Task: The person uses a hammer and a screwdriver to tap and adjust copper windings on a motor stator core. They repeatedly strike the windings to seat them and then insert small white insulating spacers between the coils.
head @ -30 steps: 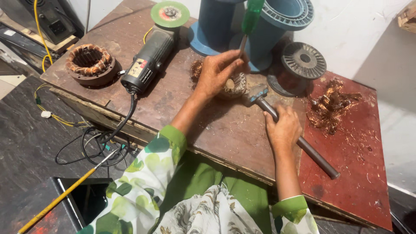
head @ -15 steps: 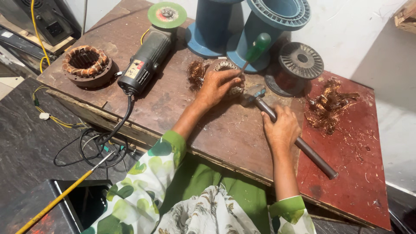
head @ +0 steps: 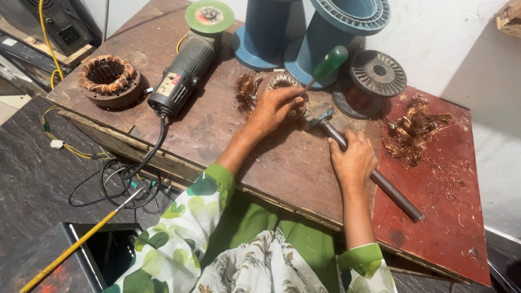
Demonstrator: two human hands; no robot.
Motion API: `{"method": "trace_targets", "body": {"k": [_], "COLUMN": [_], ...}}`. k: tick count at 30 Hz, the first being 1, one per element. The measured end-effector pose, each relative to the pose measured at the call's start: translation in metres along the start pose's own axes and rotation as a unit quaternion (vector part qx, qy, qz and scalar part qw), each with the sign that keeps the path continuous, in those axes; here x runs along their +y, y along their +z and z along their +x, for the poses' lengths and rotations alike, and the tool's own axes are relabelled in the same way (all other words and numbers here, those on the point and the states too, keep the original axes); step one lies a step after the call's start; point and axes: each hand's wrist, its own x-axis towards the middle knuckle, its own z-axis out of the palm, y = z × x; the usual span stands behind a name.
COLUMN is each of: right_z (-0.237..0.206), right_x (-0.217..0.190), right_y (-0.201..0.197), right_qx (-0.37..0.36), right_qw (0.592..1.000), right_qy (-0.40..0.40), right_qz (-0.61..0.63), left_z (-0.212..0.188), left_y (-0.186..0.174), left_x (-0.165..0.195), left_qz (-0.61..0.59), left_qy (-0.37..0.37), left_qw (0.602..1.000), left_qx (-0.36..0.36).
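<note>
Head view looked down on a worn brown worktop [head: 228, 135]. The left hand [head: 274, 108] was closed around the shaft of a green-handled screwdriver [head: 325, 66], its tip set down into a small stator [head: 282, 82] that lay under the fingers, just in front of two blue spools [head: 325, 38]. The right hand [head: 354, 158] was wrapped tight around the handle of a hammer [head: 374, 176], whose head rested on the worktop just right of the stator. A tuft of copper wire [head: 248, 89] lay beside the stator's left side. An angle grinder [head: 187, 68] with a green disc sat further left, near a larger wound stator [head: 108, 78]. Loose copper scraps [head: 415, 127] lay on the red board [head: 439, 217] at right, behind a dark wire reel [head: 374, 78].
</note>
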Motion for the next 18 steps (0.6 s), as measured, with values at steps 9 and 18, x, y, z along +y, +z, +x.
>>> {"method": "trace_targets", "body": {"k": [9,18], "right_z": [0.000,-0.003], "right_x": [-0.001,0.004], "right_y": [-0.001,0.004], "right_qx": [-0.002,0.004], "right_qw": [1.000,1.000], "right_qy": [0.006,-0.006], "right_qz": [0.003,-0.007], "left_z": [-0.002,-0.008], "left_y": [0.001,0.004], "left_x": [-0.007,0.009], "left_qz": [0.013,0.027], "left_qy": [0.031,-0.003], "left_qw": [0.999,0.999], "left_qx": [0.000,0.017]}}
